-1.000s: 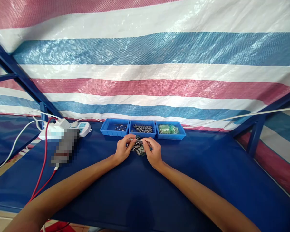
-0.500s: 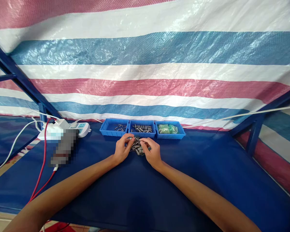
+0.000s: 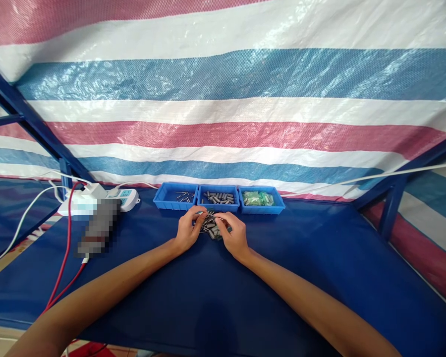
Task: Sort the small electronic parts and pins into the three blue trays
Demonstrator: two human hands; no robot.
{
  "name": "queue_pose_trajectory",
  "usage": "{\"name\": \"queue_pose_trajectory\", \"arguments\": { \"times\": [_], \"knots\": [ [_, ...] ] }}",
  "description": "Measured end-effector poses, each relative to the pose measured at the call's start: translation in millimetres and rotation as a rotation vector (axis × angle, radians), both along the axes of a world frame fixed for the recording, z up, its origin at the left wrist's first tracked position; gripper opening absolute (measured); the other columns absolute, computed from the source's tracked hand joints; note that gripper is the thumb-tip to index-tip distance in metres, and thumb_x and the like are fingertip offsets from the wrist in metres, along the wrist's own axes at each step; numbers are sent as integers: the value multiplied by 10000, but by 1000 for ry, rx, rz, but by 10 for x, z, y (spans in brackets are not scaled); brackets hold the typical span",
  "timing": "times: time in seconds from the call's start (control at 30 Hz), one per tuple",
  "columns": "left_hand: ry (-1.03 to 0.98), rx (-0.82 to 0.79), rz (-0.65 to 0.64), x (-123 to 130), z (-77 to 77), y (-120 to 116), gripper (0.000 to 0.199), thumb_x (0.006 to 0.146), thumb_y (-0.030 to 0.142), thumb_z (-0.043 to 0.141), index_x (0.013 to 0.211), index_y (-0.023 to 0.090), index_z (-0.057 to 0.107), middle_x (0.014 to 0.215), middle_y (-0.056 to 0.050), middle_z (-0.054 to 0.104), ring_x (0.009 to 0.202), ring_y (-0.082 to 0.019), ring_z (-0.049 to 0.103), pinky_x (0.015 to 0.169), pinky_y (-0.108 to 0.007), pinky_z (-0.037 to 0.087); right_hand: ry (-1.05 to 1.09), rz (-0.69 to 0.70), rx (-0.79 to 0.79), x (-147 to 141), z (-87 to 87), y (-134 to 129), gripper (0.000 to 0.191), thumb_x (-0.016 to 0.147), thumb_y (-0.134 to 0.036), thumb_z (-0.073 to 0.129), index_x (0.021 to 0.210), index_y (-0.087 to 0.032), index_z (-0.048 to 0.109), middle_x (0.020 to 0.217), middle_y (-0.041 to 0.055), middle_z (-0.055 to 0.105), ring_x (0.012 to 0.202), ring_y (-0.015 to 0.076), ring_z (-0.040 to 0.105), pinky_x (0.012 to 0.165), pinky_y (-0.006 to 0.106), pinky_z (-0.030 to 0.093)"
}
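Observation:
A pile of small metal parts lies on the blue table, between my two hands. My left hand is at the pile's left side, thumb and fingers pinched on something I cannot make out. At the right side, my right hand has its fingertips pressed together over the pile, also on something too small to name. Just behind stand three blue bins: the left bin holds a few thin pins, the middle bin grey cylinders, and the right bin green and pale small pieces.
On the left of the table are a white power strip, a blurred dark device and a red cable. A striped sheet hangs behind, with blue frame bars at both sides.
The fingertips of my right hand have shifted slightly to the left over the pile. The bins have not moved.

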State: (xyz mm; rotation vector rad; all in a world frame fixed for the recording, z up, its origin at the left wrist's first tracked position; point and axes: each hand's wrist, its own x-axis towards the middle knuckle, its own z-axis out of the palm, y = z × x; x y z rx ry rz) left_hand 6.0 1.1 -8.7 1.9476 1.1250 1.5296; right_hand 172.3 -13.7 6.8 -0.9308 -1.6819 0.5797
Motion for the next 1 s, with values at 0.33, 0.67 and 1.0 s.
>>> {"name": "queue_pose_trajectory", "arguments": {
  "times": [0.33,0.67,1.0],
  "knots": [
    [1,11,-2,2,4,-1,143,901,252,517,1027,190,544,921,-26,623,587,-68,610,533,-165,470,-9,12,28,3,-14,11,192,911,-229,491,988,-186,662,805,37,623,652,132,561,630,253,452],
    [-5,-3,-18,3,24,-14,146,902,247,513,1035,194,539,917,-32,616,597,-72,606,531,-167,466,-4,25,44,3,-13,14,191,912,-213,488,989,-191,661,813,38,623,666,136,562,634,258,455],
    [-17,-3,-14,5,19,-17,154,901,258,516,1033,184,541,910,-42,611,613,-75,595,509,-153,457,-20,21,56,9,-12,17,200,916,-229,480,984,-186,662,816,42,632,669,137,573,641,259,463]
  ]
}}
